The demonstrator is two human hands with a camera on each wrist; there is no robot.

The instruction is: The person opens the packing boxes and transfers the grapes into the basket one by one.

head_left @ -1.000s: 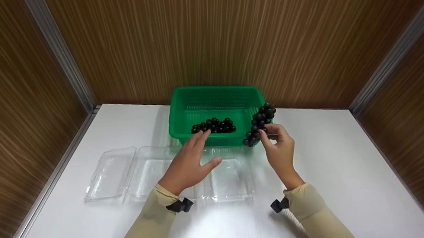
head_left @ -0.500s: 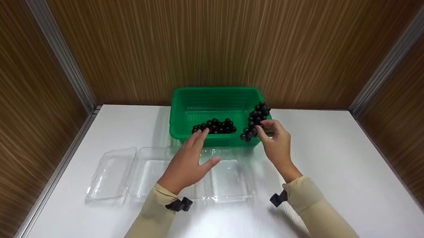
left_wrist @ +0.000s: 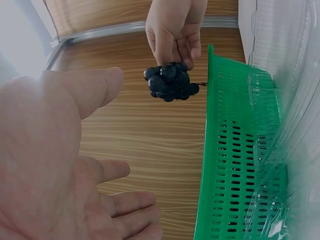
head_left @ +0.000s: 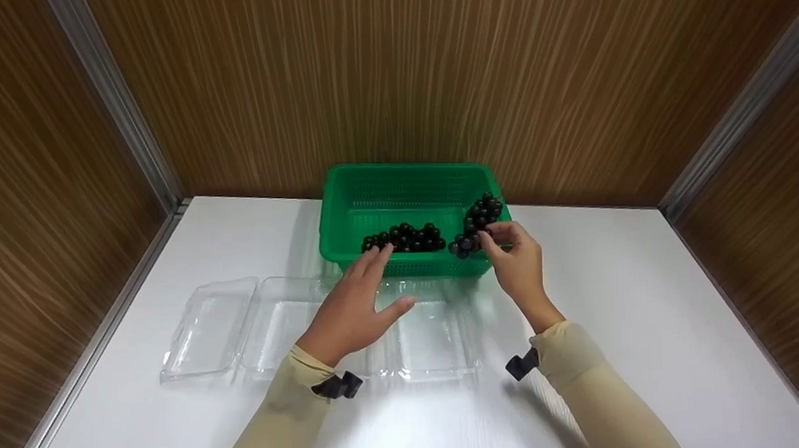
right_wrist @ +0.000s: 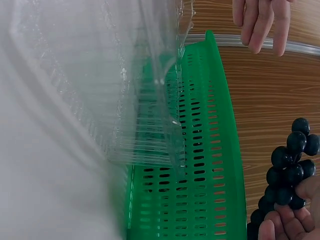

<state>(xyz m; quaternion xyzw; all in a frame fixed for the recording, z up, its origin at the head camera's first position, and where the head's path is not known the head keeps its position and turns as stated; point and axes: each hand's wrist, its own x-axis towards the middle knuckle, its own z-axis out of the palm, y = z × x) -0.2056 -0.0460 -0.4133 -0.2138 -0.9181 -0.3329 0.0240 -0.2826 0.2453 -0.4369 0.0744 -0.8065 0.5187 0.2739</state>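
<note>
Between thumb and fingers, my right hand point(head_left: 520, 265) pinches a bunch of dark grapes point(head_left: 481, 215) above the right end of a green basket point(head_left: 416, 265). In the right wrist view the bunch point(right_wrist: 287, 172) hangs beside the basket's rim, fingers at its lower part. A second bunch of dark grapes point(head_left: 414, 238) lies inside the basket near its front wall. My left hand point(head_left: 350, 315) hovers in front of the basket, fingers straight and thumb spread, holding nothing. Its fingertips overlap the basket's front rim in the head view; I cannot tell whether they touch it.
Clear plastic clamshell boxes stand with lids open on the white table before the basket: a lid point(head_left: 213, 328) at far left, a tray point(head_left: 284, 330) beside it, and another compartment point(head_left: 432, 338) partly under my left hand. Wood-grain panels point(head_left: 389, 77) enclose the back and sides.
My right hand has moved slightly left and toward the basket, carrying the grapes farther over its right end. The left hand and the boxes have stayed in place.
</note>
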